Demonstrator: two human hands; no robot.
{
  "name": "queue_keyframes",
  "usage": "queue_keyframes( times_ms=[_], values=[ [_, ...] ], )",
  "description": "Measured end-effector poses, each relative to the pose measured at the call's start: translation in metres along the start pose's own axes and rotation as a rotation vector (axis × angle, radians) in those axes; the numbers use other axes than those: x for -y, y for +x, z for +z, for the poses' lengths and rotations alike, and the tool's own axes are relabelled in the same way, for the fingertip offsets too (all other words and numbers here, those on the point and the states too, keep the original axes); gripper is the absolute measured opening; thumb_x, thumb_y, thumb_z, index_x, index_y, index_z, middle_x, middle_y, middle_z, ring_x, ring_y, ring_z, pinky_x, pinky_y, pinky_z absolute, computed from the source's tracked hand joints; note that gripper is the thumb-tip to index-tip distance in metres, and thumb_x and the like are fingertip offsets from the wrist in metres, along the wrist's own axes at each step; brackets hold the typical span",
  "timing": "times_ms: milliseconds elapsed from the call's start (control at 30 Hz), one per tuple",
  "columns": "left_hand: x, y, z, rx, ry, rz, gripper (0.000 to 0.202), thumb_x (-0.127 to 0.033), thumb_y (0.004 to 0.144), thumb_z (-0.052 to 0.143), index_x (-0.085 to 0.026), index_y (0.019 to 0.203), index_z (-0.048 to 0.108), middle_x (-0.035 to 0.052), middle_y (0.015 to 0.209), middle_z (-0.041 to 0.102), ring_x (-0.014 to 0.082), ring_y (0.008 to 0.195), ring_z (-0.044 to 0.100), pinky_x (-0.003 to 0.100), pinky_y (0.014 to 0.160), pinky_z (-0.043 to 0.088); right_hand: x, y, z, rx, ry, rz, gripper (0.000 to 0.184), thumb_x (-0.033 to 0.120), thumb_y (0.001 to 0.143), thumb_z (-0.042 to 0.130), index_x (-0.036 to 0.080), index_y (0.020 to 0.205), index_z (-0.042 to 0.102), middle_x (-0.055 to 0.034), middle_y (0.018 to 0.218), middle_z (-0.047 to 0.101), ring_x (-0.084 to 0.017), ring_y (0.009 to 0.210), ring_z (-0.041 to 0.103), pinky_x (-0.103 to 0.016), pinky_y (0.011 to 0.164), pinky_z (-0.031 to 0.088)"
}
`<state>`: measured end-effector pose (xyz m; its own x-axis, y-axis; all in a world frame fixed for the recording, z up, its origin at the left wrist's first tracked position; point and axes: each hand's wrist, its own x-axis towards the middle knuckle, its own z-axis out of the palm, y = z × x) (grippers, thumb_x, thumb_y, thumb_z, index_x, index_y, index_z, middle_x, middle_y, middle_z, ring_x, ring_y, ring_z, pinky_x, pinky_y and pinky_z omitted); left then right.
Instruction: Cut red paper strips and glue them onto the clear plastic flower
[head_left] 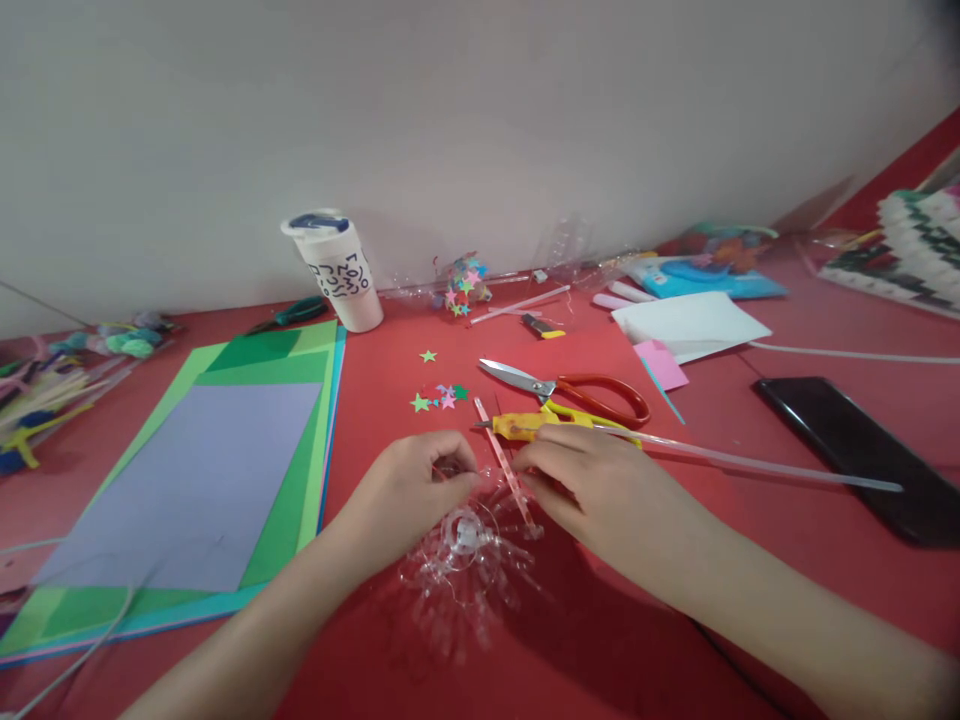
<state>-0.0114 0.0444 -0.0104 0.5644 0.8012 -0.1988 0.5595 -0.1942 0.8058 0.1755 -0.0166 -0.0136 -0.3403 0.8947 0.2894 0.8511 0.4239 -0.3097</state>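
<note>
A clear plastic ornament with many thin strips radiating from a small white centre [466, 535] lies on the red table in front of me. My left hand [420, 490] pinches a strip at its upper edge, thumb against forefinger. On the other side, my right hand [592, 480] has its fingers bent together at the ornament's upper right edge; what lies between those fingertips is too small to make out. A pinkish see-through stick [504, 455] runs between the two hands. Just beyond my right hand is a yellow glue gun [517, 427], with a long translucent glue stick [750, 460] out its back.
Red-handled scissors [600, 392], small paper stars [421, 402] and a cutter knife [541, 326] lie beyond my hands. Coloured paper sheets [202, 480] and a white tumbler [345, 275] are to the left. A black phone [855, 455] and white paper [690, 325] lie right.
</note>
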Motion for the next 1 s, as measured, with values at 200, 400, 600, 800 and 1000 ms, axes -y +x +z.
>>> queue_keyframes(
  times_ms=[200, 400, 600, 800, 1000],
  values=[
    [0.001, -0.001, 0.002, -0.018, 0.035, 0.024, 0.01, -0.02, 0.077, 0.052, -0.02, 0.069, 0.058, -0.0035, 0.067, 0.06, 0.0123, 0.065, 0.053, 0.024, 0.06, 0.038, 0.006, -0.003, 0.003, -0.024, -0.112, 0.029, 0.014, 0.011, 0.08, 0.056, 0.017, 0.067, 0.06, -0.0042, 0.073, 0.063, -0.019, 0.065, 0.059, -0.03, 0.058, 0.038],
    [0.0, -0.002, 0.007, -0.076, 0.085, 0.016, 0.01, -0.019, 0.075, 0.052, -0.019, 0.066, 0.057, -0.0035, 0.064, 0.059, 0.0124, 0.062, 0.053, 0.024, 0.059, 0.039, 0.017, -0.004, 0.01, 0.071, -0.099, 0.172, 0.02, 0.013, 0.074, 0.051, 0.017, 0.054, 0.051, -0.0007, 0.055, 0.052, -0.012, 0.051, 0.043, -0.028, 0.05, 0.02],
    [0.0, -0.002, 0.004, -0.077, 0.127, 0.042, 0.01, -0.018, 0.076, 0.051, -0.02, 0.069, 0.057, -0.0028, 0.067, 0.061, 0.0135, 0.065, 0.056, 0.025, 0.06, 0.039, 0.018, -0.001, 0.009, 0.14, 0.114, 0.263, 0.024, 0.016, 0.079, 0.052, 0.017, 0.056, 0.045, 0.0021, 0.057, 0.05, -0.01, 0.051, 0.039, -0.025, 0.048, 0.02],
    [0.002, 0.0, 0.002, 0.0, 0.03, 0.014, 0.01, -0.02, 0.079, 0.051, -0.019, 0.071, 0.057, -0.0039, 0.068, 0.058, 0.0125, 0.066, 0.053, 0.024, 0.062, 0.04, 0.013, -0.004, 0.002, -0.011, 0.044, 0.106, 0.018, 0.017, 0.085, 0.051, 0.017, 0.067, 0.055, -0.0026, 0.072, 0.058, -0.015, 0.065, 0.053, -0.028, 0.058, 0.032],
    [-0.003, -0.003, -0.002, 0.125, -0.068, 0.052, 0.013, -0.016, 0.078, 0.051, -0.021, 0.082, 0.063, -0.0032, 0.082, 0.066, 0.0139, 0.079, 0.06, 0.024, 0.072, 0.045, 0.015, -0.007, 0.005, 0.046, -0.06, 0.046, 0.019, 0.014, 0.08, 0.051, 0.018, 0.062, 0.054, -0.0025, 0.064, 0.057, -0.016, 0.057, 0.051, -0.03, 0.053, 0.025]
  ],
)
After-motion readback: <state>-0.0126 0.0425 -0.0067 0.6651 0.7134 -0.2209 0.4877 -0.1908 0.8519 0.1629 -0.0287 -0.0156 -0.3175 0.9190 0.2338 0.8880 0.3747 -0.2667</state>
